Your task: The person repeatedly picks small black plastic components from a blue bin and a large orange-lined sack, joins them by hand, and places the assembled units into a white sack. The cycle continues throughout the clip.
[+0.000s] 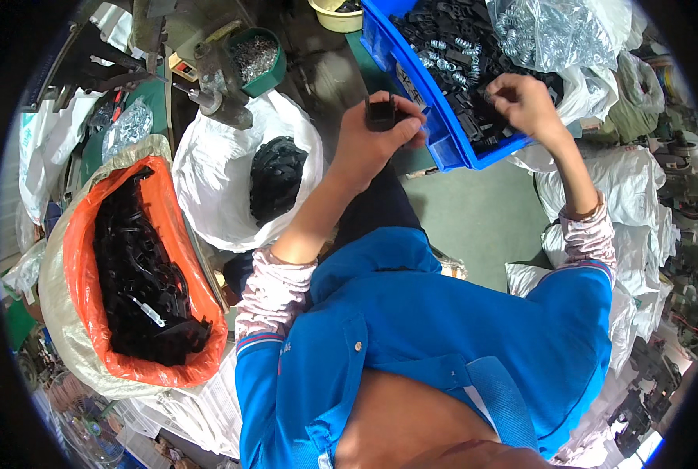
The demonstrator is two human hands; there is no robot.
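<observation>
My left hand (372, 141) is closed around a black plastic part (380, 116) with upright prongs, held just left of a blue bin (446, 139). Inside the bin lie many black plastic parts (478, 117) and silvery coil springs (441, 64). Over the bin's near right part hovers my right hand (527, 108). Its fingertips are pinched together, and whatever they hold is too small to make out. A clear plastic bag of silvery pieces (543, 35) rests on the bin's far right side.
A white sack (216, 168) with black parts stands left of my left forearm. Farther left is an orange-lined sack (83, 266) full of black parts. A green container (274, 66) of small metal pieces sits beside a metal machine part (222, 98). White bags (619, 187) are stacked at right.
</observation>
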